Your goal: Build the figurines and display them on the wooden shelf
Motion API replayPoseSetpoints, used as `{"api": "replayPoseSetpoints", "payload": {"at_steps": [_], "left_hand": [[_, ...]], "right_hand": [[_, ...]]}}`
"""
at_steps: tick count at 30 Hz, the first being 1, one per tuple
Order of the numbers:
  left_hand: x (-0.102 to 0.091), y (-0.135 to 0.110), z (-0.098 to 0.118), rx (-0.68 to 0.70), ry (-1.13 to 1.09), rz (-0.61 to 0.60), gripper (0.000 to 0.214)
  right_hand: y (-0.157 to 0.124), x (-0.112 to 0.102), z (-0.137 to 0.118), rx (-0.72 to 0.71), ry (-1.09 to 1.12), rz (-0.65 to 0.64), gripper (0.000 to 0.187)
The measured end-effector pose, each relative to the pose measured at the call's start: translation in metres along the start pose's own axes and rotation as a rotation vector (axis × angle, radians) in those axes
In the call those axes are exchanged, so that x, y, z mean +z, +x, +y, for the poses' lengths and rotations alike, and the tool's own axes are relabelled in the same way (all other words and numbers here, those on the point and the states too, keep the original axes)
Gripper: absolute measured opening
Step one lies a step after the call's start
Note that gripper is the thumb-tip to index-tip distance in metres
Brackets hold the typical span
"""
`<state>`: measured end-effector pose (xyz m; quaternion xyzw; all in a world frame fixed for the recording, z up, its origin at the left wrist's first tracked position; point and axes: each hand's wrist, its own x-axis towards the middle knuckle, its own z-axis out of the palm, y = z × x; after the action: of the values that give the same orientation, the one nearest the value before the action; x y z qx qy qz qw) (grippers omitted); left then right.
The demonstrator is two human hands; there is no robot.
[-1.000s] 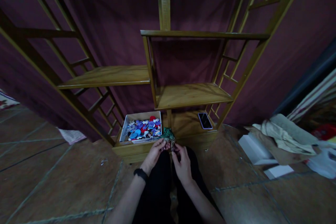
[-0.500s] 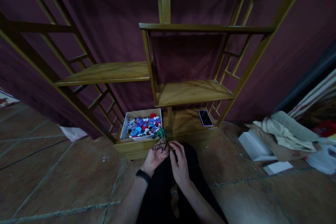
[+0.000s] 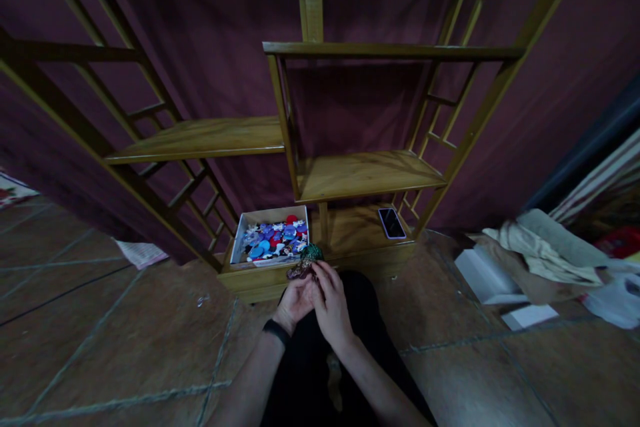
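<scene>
And here we are, the piece (image 3: 306,258), green at one end and brown at the other, up in front of the shelf (image 3: 370,177), by the near right corner of the box (image 3: 273,215). The left hand (image 3: 295,301) is palm up, fingers loosely curled, and it seems to have the brown end. In comes the right hand (image 3: 331,303) from the other side, fingers half bent, tips at the piece; whether they pinch or merely touch, I cannot tell.

So the step looks like close two-handed handling, perhaps a turn or an adjustment. Colourful bits (image 3: 275,240) fill the box, and over on the right lies the phone (image 3: 391,223). My call: the next move wants the left hand's support kept steady and light, precise fingertips from the right.
</scene>
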<state>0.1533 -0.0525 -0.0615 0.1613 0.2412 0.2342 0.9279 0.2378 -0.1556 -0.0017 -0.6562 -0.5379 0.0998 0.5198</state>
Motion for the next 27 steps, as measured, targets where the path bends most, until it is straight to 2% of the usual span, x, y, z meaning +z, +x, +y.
{"api": "replayPoseSetpoints", "payload": {"at_steps": [9, 18, 27], "left_hand": [[0.011, 0.000, -0.001, -0.022, -0.040, -0.024, 0.019], [0.019, 0.000, -0.001, -0.085, -0.012, -0.075, 0.025], [0.023, 0.001, -0.001, -0.083, -0.044, -0.061, 0.027]], "right_hand": [[-0.002, -0.005, 0.010, -0.193, -0.361, -0.112, 0.049], [-0.002, -0.010, 0.018, -0.137, -0.528, -0.138, 0.051], [-0.006, -0.018, 0.024, -0.114, -0.510, -0.172, 0.047]]}}
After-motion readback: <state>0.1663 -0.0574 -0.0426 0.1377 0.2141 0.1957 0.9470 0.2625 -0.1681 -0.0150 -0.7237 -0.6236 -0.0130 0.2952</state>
